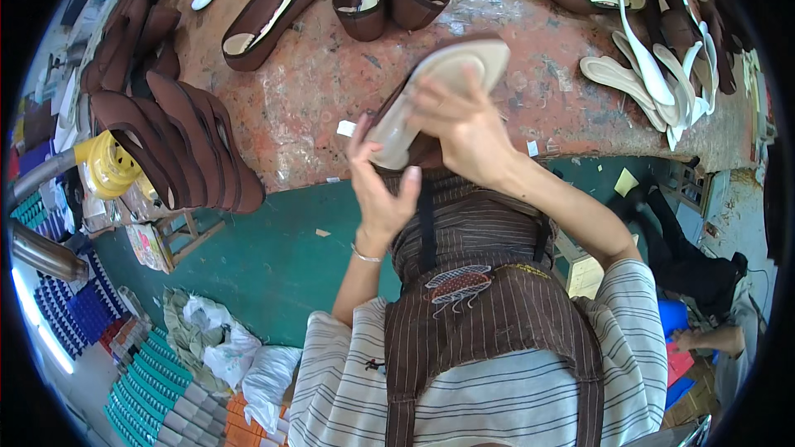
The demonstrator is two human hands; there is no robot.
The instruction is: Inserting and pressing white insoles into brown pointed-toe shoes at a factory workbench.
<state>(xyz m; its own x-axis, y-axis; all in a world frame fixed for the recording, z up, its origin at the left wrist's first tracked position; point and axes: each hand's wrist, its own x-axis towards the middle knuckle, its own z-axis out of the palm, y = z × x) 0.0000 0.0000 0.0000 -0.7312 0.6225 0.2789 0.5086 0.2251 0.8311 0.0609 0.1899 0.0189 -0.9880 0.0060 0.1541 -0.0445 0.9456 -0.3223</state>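
A beige insole [464,64] faces up over a brown shoe [424,151], slanting across the near edge of the workbench, its broad end away from me. At the narrow end, my left hand [379,190] holds the shoe, fingers along its left side and thumb to the right. My right hand [465,128] grips the insole midway along; its fingers are smeared by motion. The insole hides most of the shoe, so I cannot tell how far in it sits.
Brown shoes [277,12] line the far side of the worn workbench [298,103]. More brown shoes [178,145] stand packed at left beside a yellow lamp [112,164]. Loose insoles [621,83] and white shoehorn-shaped pieces [646,62] lie at right. Another person's hand [696,341] shows lower right.
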